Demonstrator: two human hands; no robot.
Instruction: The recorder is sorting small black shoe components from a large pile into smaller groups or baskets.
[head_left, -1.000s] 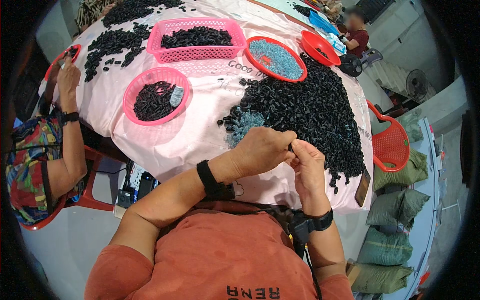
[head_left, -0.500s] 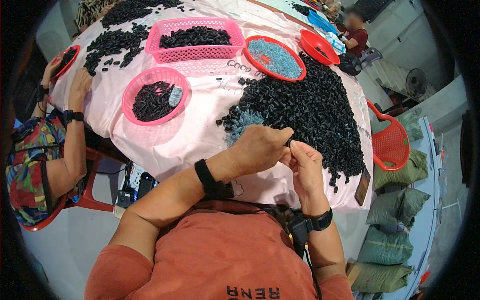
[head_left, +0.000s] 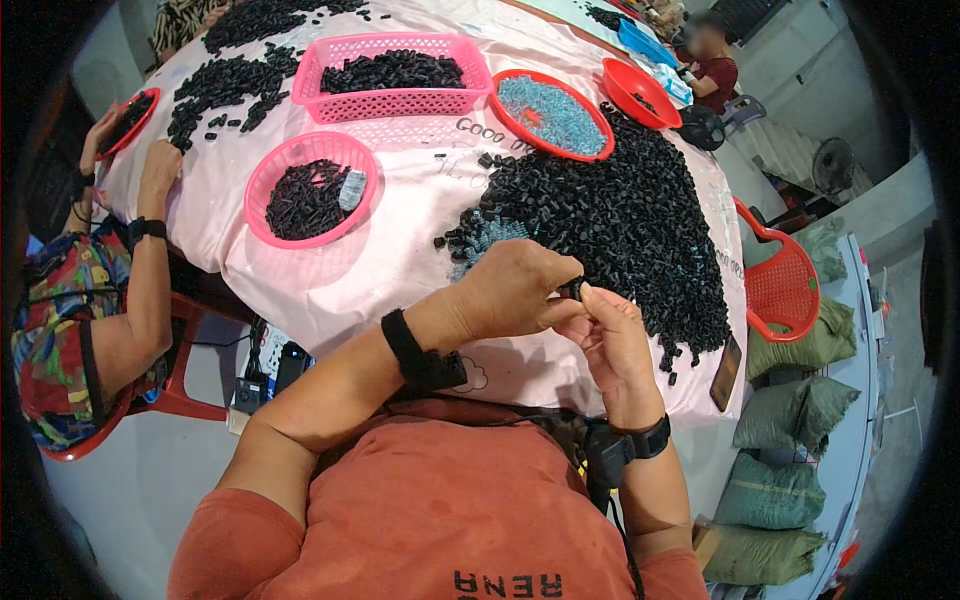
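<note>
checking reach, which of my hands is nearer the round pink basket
Left. Your left hand is to the right of the round pink basket and nearer your body; your right hand sits even farther right.

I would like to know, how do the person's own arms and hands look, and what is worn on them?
The left hand and right hand are without gloves. Short orange-red fabric sleeves cover the upper arms. Each wrist wears a black strap with a black, boxy device. A thin black cable shows beside the right forearm.
</note>
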